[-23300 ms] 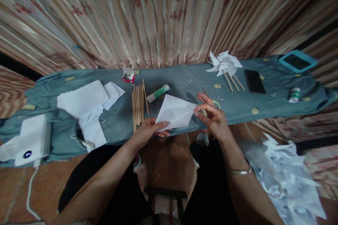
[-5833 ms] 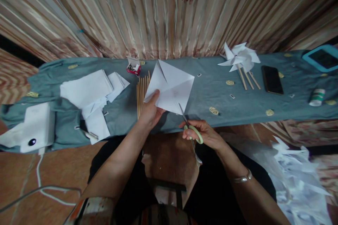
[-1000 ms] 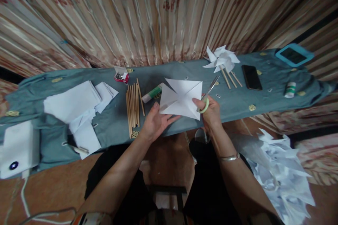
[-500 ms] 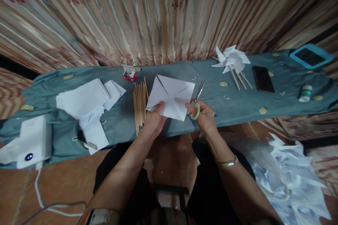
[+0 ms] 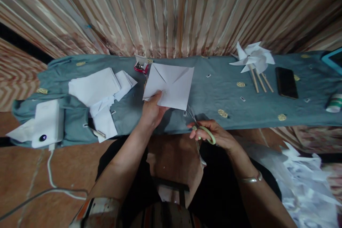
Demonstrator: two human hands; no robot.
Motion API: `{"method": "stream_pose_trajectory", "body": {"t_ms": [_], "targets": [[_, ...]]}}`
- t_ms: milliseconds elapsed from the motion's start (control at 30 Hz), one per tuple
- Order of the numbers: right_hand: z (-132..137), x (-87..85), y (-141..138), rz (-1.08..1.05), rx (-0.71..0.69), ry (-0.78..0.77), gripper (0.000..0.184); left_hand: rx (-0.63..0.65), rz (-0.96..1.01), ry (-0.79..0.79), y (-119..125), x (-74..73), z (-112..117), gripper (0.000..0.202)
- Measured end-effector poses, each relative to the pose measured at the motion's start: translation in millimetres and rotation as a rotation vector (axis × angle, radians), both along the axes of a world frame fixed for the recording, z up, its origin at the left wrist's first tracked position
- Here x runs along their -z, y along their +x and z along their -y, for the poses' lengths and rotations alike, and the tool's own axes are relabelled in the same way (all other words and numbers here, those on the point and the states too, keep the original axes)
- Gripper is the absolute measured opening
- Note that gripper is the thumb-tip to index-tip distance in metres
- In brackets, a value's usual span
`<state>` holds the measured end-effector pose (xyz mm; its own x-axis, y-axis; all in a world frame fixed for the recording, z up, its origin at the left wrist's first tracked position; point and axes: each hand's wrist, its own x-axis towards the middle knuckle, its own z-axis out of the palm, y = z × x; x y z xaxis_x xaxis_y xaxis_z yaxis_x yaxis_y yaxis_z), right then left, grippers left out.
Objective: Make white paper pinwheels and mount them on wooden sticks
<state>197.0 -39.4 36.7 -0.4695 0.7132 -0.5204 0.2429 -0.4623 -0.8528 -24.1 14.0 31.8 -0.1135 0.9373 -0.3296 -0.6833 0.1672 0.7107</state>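
My left hand (image 5: 151, 110) pinches the lower left edge of a white square paper sheet (image 5: 171, 83) with diagonal creases and cuts, held up over the blue-grey cloth-covered table (image 5: 213, 96). My right hand (image 5: 212, 136) is closed on scissors (image 5: 204, 131) with pale green handles, below and right of the sheet. The blades point up toward the sheet's lower right corner.
A stack of white sheets (image 5: 93, 87) lies at left, a white box (image 5: 46, 123) further left. A small red box (image 5: 139, 67) sits behind the sheet. Finished paper pinwheels (image 5: 252, 58) on sticks, a black phone (image 5: 286, 82) and a glue stick (image 5: 335, 104) lie at right. Paper scraps (image 5: 307, 181) pile on the floor.
My right hand with the scissors dropped from beside the sheet's right edge to below its lower right corner. The left hand raised the sheet slightly; the view shifted left.
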Motion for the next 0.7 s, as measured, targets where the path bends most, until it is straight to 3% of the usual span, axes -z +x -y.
{"method": "stream_pose_trajectory", "body": {"t_ms": [700], "targets": [[-1, -2.5, -3, 0.011, 0.003, 0.029, 0.049, 0.096, -0.06, -0.037, 16, -9.7, 11, 0.042]]}}
